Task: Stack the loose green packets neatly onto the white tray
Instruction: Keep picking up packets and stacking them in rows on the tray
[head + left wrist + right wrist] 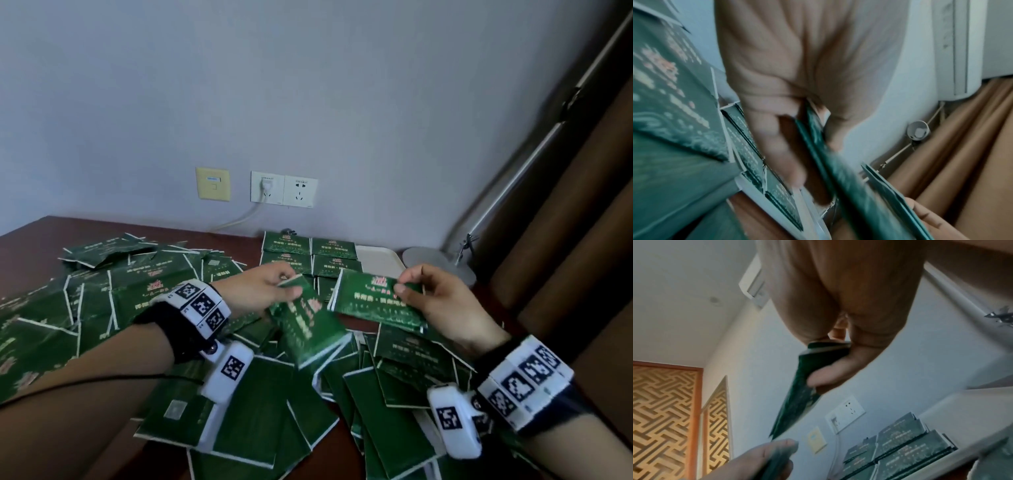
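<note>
My left hand pinches a green packet by its top edge; the packet hangs tilted above the loose pile. The left wrist view shows the thumb and fingers clamped on that packet. My right hand pinches a second green packet, held face up just right of the first. In the right wrist view its fingers curl round the packet. Behind both hands the white tray carries neat stacks of packets on its left part.
Loose green packets cover the dark red table from the far left to the near right. Wall sockets with a plugged cable sit behind the tray. A lamp base and brown curtains stand to the right.
</note>
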### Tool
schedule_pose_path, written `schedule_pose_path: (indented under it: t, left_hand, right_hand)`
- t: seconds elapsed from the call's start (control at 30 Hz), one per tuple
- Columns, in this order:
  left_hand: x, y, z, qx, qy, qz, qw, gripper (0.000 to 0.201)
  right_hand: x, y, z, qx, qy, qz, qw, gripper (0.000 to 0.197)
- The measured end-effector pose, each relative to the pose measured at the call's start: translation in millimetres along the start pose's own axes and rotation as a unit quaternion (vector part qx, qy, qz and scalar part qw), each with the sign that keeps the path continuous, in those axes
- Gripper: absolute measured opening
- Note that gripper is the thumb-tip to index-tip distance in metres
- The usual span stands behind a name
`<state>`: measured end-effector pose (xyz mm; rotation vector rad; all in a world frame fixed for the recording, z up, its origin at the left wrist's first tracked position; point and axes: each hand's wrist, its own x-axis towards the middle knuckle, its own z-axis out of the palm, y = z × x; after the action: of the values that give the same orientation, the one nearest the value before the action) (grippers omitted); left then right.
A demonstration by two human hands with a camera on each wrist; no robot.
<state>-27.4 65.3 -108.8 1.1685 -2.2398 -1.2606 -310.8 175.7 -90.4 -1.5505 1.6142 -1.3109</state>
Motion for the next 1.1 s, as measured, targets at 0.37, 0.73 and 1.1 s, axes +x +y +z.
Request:
schedule_pose_path:
  t: [0.37,0.73,1.1]
  left_hand:
    - [95.2,-2.9,-49.8,-0.142,0.217,-0.107,0.960,0.031]
    - [138.0,-47.6,-52.9,0.030,0.225,-0.166,0.960,0.023]
    - [96.2,-2.4,-51.8,0.267,0.153,-0.137,0.942,0.027]
  right_hand:
    - [155.5,33.4,19.1,0.040,-0.030,0.162,0.985,0.036]
    - [211.0,82.5,40.3,-0.053,-0.020,0.214,0.975,0.025]
    - [166.6,57.0,34.2,-0.092,-0.052,0.188,0.976,0.015]
